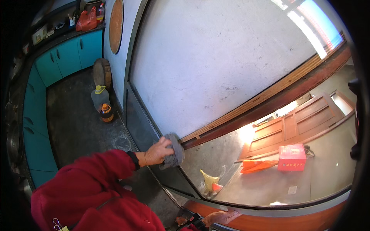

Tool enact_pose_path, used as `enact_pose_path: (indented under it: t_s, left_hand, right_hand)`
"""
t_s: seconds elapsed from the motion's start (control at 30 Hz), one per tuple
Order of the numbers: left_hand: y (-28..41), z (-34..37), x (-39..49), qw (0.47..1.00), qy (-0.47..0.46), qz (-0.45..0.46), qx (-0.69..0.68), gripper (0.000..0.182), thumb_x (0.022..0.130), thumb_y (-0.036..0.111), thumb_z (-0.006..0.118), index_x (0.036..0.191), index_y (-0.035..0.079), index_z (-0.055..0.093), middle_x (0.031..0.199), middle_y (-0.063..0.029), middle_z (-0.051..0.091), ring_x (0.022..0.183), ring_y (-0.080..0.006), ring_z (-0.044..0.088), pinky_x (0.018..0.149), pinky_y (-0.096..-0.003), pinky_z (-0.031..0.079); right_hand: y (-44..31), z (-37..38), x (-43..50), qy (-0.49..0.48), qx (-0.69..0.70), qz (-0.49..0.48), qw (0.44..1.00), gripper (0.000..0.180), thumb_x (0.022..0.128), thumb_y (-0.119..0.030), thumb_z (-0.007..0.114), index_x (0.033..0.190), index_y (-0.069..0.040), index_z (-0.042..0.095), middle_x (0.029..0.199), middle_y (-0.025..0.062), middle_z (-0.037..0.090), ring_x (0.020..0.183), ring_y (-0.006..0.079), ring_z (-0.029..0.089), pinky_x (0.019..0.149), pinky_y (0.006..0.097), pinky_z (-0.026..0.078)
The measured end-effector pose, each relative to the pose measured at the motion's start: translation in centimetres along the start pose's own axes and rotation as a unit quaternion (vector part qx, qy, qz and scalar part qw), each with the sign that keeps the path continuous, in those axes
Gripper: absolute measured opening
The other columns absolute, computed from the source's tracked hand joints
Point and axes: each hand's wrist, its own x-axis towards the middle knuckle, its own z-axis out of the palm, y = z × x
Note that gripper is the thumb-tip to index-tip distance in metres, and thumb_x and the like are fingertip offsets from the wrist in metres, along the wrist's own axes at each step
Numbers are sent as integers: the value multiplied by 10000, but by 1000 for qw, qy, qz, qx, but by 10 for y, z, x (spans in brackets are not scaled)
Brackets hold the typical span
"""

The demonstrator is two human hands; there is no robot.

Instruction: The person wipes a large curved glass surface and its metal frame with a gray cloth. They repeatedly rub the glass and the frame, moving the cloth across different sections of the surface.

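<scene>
My left hand [157, 153], in a dark red fleece sleeve, presses a bunched grey cloth [173, 151] against a glass sliding door [208, 72]. The cloth sits where the pane meets the dark lower panel [141, 122], and it is slightly blurred. Low in the view, my right hand [222, 217] lies along the door's metal edge frame [257, 213]. Its fingers are straight and close together; whether they grip the frame is hard to see. Through the pane show a pale wall and a wooden sill.
Beyond the glass are a pink-red box [291, 158], an orange bag [257, 166] and a yellow bag [210, 180] on the floor. Left of the door stand two plastic jugs [100, 98] and a round wooden block [101, 72]. Teal cabinets [68, 57] line the far left.
</scene>
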Motion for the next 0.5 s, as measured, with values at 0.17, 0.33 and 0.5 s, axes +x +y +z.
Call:
enact_pose_path:
  t_s: [0.17,0.33,0.5]
  left_hand:
    - [2,-113,114,959,274,4,77,554,609,-33,636,1151,79,643,1336,-196,459,1308,-406,391,1099,-473,333]
    - [-45,-142,173,906,395,0,153,613,685,-8,710,1270,33,533,1366,-200,427,1307,-373,400,1070,-413,371]
    - [-100,7,11,893,380,-176,-164,711,919,144,668,1473,88,225,1312,-123,462,1213,-235,472,1063,-390,392]
  right_hand:
    - [-12,1,-4,-37,-4,-2,999,437,1059,-234,380,1325,107,443,1192,180,576,1068,227,581,984,325,441]
    - [-7,5,-3,-15,-33,-11,999,468,1059,-245,369,1367,107,407,1252,203,557,1117,265,565,1013,336,411]
    - [-9,10,-7,-5,-9,-5,1000,521,1056,-298,386,1367,118,422,1334,239,508,1196,282,526,1049,350,386]
